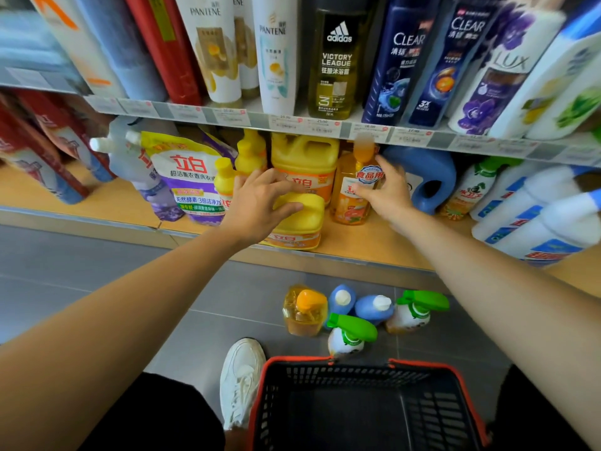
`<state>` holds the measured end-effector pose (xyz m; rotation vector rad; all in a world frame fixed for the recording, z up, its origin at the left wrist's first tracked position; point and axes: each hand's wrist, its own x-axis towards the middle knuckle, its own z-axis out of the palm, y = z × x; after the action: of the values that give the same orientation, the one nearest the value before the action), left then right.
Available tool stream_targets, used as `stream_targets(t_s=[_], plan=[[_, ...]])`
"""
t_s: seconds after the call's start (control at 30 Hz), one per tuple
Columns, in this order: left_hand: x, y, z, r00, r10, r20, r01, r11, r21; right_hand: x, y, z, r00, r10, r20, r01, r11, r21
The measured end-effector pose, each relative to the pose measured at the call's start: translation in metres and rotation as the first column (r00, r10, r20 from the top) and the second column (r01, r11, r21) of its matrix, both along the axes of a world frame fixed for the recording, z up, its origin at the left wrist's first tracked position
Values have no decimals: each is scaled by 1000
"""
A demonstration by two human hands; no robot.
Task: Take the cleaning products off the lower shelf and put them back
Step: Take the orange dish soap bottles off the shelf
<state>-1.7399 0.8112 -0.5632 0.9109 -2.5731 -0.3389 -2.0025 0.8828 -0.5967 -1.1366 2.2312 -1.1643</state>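
Note:
On the lower shelf [97, 203] my left hand [257, 203] grips the top of a squat yellow detergent jug [300, 227] at the shelf's front edge. My right hand [388, 193] holds an orange pump bottle [353, 193] standing just right of it. A bigger yellow jug [304, 161] stands behind. Purple refill pouches [192, 180] and small yellow bottles [242, 157] are to the left, a blue jug [426, 177] to the right. On the floor lie an orange pump bottle [304, 312], two blue bottles [372, 307] and two green-capped spray bottles [349, 335].
A black basket with a red rim [361, 364] stands on the grey floor at my feet, beside my white shoe [240, 379]. The upper shelf carries shampoo and body-wash bottles [335, 60]. White bottles [533, 219] crowd the lower shelf's right end, red packs [39, 157] its left.

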Motion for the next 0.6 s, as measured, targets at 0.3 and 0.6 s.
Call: stream_targets(t_s=[0.3,0.6], plan=[[-14,-5,-1,997,75,-19,-75,997,10,20,24,-16,953,18,-304,-53,993,-104],[-14,-7,-7,998,53,-27,-53,998,20,-3,1,-3,982,-123,142,140,984,-113]])
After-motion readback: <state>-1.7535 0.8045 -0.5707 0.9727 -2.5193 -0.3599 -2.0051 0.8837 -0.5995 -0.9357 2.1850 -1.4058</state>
